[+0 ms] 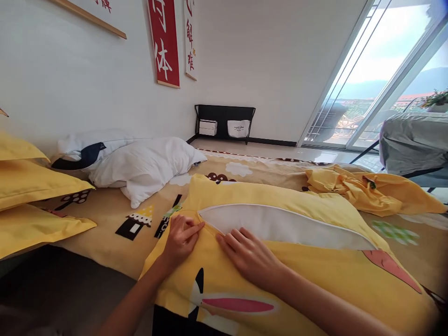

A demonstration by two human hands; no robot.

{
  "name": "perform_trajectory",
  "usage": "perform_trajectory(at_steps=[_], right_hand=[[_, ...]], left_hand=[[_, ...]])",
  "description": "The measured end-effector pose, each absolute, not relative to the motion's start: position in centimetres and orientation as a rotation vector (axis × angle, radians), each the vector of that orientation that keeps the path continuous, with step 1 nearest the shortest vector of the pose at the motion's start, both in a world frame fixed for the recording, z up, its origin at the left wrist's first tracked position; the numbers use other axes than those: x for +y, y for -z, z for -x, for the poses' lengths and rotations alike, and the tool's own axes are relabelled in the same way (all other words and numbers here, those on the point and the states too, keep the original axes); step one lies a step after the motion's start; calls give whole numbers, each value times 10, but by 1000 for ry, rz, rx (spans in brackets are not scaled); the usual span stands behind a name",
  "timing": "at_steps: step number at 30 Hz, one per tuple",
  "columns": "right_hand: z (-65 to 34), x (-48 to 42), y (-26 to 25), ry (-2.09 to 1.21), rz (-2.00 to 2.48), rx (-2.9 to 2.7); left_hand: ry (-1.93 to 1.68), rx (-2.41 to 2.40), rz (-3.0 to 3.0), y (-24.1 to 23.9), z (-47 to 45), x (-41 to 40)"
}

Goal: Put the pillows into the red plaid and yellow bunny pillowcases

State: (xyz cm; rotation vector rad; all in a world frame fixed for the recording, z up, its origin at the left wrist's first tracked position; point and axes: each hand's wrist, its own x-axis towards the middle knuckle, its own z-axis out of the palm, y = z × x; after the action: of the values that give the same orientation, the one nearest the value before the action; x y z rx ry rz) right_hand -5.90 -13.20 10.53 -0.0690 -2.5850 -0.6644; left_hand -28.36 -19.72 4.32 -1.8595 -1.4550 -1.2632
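Observation:
A yellow pillowcase [297, 275] with a cartoon print lies on the bed in front of me, its zip gap showing the white pillow inside [280, 226]. My left hand [180, 240] pinches the left end of the opening, fingers closed on the zip edge. My right hand [250, 256] presses on the case just right of it, fingers together and bent over the seam of the opening.
A bare white pillow [147, 165] lies at the back of the bed. Stacked yellow pillows [31, 200] sit at the left. A crumpled yellow case [371, 189] lies at the right. Beyond are a covered chair [413, 142], a black rack [224, 121] and glass doors.

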Motion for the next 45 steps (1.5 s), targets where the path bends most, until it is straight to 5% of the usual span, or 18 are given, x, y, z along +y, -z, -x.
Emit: perform_trajectory(at_steps=[10,19,34,40,45], right_hand=[[52,-144,-105,527,83,-2675],[136,-96,-171,-482,900,-2908],[177,-90,-129,-508,1068,-2821],[173,-94,-143,-309,982,-2843],[170,-100,-161,-90,907,-2874]], left_hand=[[1184,-1485,2014,-53,277,-204],[1131,-1749,1980,-78,281,-196],[1634,-1884,1740,-59,274,-205],[2189,-2072,1836,-81,292,-187],[1771,-2163,1941,-93,305,-171]])
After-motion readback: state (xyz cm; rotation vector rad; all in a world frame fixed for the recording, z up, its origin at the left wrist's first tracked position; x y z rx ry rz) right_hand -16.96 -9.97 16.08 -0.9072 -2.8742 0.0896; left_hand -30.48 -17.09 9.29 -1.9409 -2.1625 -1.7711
